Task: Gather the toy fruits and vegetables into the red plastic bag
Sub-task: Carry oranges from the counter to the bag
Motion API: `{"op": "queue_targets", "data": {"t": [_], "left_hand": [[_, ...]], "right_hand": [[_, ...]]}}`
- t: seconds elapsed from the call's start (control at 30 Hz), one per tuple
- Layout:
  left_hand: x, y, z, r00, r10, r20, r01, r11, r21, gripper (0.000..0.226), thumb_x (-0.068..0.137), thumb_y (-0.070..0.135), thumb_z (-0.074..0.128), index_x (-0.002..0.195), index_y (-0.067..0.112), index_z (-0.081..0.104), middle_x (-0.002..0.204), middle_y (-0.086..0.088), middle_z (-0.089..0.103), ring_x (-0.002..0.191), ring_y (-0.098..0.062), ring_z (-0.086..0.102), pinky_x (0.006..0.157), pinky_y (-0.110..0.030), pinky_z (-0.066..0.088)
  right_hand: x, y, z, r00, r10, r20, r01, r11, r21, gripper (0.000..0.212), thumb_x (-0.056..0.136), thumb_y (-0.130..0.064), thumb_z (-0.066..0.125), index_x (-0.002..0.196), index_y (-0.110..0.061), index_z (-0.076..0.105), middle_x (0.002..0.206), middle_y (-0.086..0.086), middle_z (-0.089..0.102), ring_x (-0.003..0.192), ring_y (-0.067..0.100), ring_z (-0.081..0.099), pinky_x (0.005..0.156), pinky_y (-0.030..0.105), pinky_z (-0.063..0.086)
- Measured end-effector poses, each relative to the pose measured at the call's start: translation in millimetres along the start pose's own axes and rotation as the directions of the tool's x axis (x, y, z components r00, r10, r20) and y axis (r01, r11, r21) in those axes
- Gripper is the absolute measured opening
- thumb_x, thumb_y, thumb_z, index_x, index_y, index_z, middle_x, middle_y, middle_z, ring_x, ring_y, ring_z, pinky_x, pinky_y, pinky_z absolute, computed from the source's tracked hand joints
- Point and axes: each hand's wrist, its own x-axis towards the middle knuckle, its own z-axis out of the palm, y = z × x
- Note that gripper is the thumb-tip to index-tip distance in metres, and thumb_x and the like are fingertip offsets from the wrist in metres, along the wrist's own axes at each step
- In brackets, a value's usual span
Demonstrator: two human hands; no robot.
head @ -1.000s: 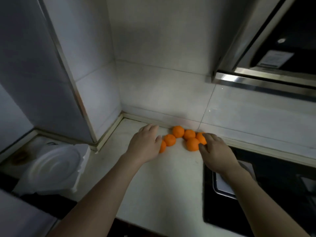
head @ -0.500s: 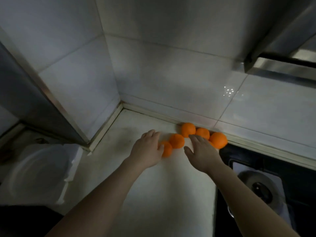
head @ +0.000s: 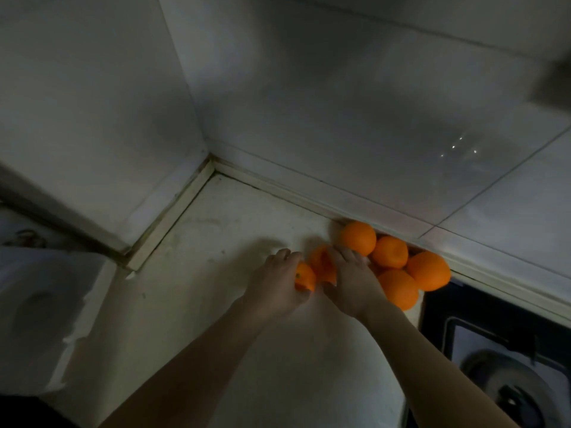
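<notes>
The white table (head: 216, 273) ends in a corner where the back wall (head: 340, 134) meets a side wall (head: 92, 118), and bare surface lies open to the left of and in front of the hands. On the right the table stops at a black stove (head: 494, 310), cut off by the frame. The oranges (head: 390, 251) sit bunched along the back edge, touching one another and close against the wall, just beside the stove. The left hand (head: 275, 288) has its fingers (head: 284, 254) curled round a small orange (head: 305, 278) at the left end of the bunch. The right hand (head: 355, 282) lies over the pile, fingers reaching forward; its back and the blur hide whether they grip anything, so I cannot tell. A pale, blurred object (head: 40, 288) at far left is too smeared to make out.
</notes>
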Motion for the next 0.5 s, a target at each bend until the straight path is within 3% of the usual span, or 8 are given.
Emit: {"op": "queue_targets", "data": {"t": [0.27,0.5], "left_hand": [[9.5,-4.8,15.2,0.999,-0.012,-0.036,0.008,0.995,-0.101,0.041,0.07,0.041,0.066,0.108,0.028,0.056,0.105,0.005,0.059,0.096,-0.018,0.058,0.077,-0.034,0.05],[-3.0,-4.1,-0.7,0.995,-0.017,-0.096,0.005,0.991,-0.13,0.056,0.07,0.042,0.071,0.122,0.026,0.054,0.116,0.001,0.057,0.104,-0.022,0.056,0.084,-0.036,0.05]], "right_hand": [[12.6,2.0,15.8,0.992,0.005,-0.125,-0.003,1.0,0.022,0.057,0.087,-0.023,0.06,0.14,-0.016,0.041,0.139,0.007,0.042,0.121,0.026,0.04,0.098,0.034,0.037],[-3.1,-1.5,9.2,0.984,0.016,-0.178,-0.007,0.999,0.05,0.058,0.083,-0.026,0.064,0.137,-0.016,0.045,0.134,0.007,0.046,0.116,0.03,0.043,0.094,0.037,0.039]]}}
